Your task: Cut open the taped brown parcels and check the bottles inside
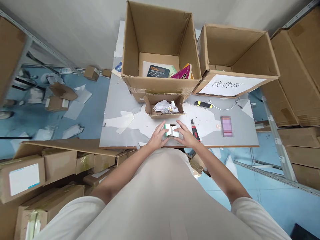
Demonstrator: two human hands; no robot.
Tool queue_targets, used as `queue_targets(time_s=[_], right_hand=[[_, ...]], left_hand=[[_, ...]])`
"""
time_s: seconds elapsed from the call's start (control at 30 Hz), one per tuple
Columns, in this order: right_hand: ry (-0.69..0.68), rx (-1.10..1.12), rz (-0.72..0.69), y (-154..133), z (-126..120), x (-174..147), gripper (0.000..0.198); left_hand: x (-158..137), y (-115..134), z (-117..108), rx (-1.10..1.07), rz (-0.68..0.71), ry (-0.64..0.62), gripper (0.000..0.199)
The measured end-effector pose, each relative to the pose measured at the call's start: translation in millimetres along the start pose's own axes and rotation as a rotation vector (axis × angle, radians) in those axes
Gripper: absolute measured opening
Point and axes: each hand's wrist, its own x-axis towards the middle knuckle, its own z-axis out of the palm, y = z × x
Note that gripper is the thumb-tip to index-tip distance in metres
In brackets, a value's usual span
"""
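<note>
At the table's front edge, a small white box [172, 130] with a green left side lies between my two hands. It looks parted down the middle, with a dark gap; I cannot tell whether that is two flaps or two pieces. My left hand [158, 136] grips its left side, thumb on top. From the right, my right hand [187, 135] holds the other side with bent fingers. Just right of that hand lies a red and black utility knife [195, 130]. Behind the hands stands a small open carton [163, 116] with crumpled paper [166, 106] in it.
A large open carton [160, 83] holding books stands at the back; beside it is another carton [237, 63] with a handwritten white label. A yellow-black cutter [203, 104], a white cable [223, 109] and a blurred pink item [227, 126] lie right. Stacked boxes [60, 165] flank me.
</note>
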Motion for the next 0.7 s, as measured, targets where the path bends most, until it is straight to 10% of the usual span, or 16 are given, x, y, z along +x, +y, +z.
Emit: queue_targets(time_s=[0.23, 0.47, 0.7], right_hand=[[-0.189, -0.298, -0.178, 6, 7, 30, 0.065], [-0.150, -0.436, -0.148, -5, 21, 29, 0.065], [-0.073, -0.448, -0.120, -3, 13, 33, 0.058]], left_hand=[[6, -7, -7, -0.058, -0.014, -0.120, 0.025], [0, -2, -23, -0.132, -0.106, -0.132, 0.090], [42, -17, -69, 0.356, -0.013, 0.042, 0.054]])
